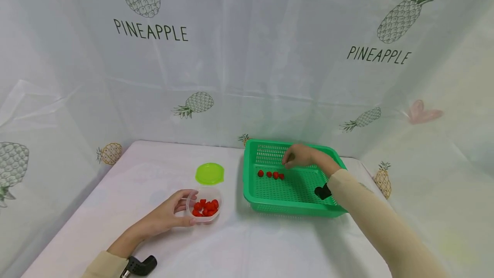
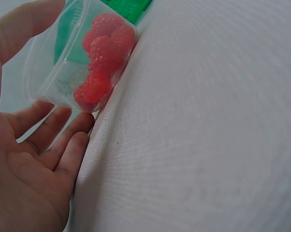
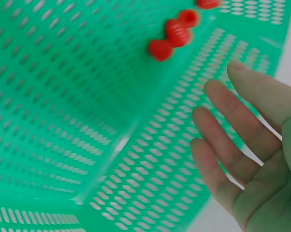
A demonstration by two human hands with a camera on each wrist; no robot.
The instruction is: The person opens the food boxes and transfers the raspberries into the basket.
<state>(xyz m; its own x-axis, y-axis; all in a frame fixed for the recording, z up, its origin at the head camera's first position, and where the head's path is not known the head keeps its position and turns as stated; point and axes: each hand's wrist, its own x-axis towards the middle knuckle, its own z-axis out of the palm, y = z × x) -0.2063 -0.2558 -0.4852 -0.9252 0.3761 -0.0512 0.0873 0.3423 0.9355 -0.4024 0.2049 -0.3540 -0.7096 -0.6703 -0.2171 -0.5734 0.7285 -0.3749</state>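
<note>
My left hand grips a small clear plastic container, thumb on the near side and fingers round the far side. Several red raspberries lie in the bottom of this tub, which stands on the table. Over the back of a green perforated basket hangs my right hand. Its fingers are loosely bent, and the right wrist view shows nothing between them and the thumb. A short row of raspberries lies on the basket floor, to the left of this hand in the head view.
Behind the tub a lime-green lid lies flat on the white-covered table. The basket stands to the right of both, close to the back edge. A pale curtain with pineapple prints hangs behind the table.
</note>
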